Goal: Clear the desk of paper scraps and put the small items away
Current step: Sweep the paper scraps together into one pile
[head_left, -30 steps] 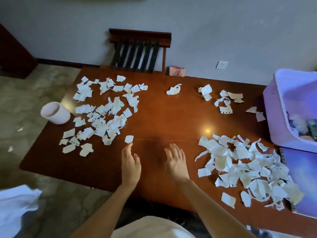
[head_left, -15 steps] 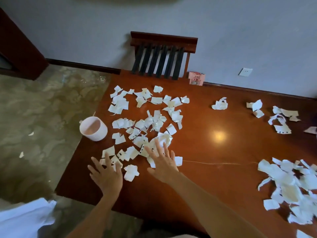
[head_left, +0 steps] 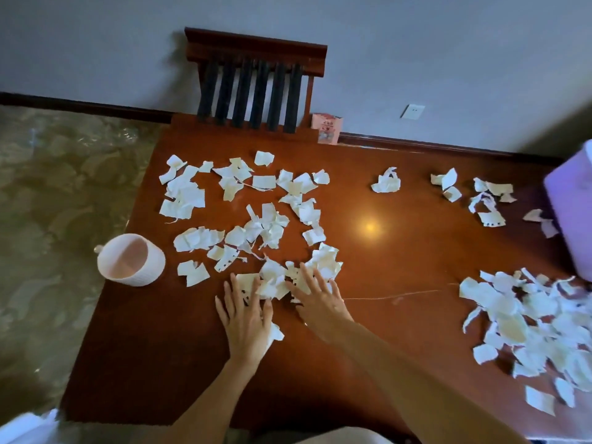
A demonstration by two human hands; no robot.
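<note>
Nearest the viewer, the left hand [head_left: 246, 322] and the right hand [head_left: 320, 302] lay flat on the polished reddish-brown wooden tabletop [head_left: 160, 363]. Both were released, fingers straight and spread, gripping nothing and pressing on the near edge of a spread of torn white paper scraps [head_left: 272, 283]. One scrap stuck out from under the left palm.

The scraps looked light and the surface slick. A fast sweep would probably have made pieces slide out between the spread fingers or flutter over the front edge onto the patterned stone floor [head_left: 48, 203].

Just left of the spread, a white ribbed cup [head_left: 131, 261] sat right at the tabletop's left edge. A sideways rake that way could have knocked it off.

To the right, well apart, a second heap of white scraps [head_left: 528, 322] lay loose, and a forearm swinging across could have scattered it.

Farther back, a crumpled white scrap [head_left: 387, 181] and smaller clusters lay out of easy reach and were likely to be missed. A lilac plastic bin [head_left: 573, 213] stood at the right edge, and a small pink packet [head_left: 328, 128] sat at the far edge beside a dark slatted wooden chair [head_left: 256, 88].
</note>
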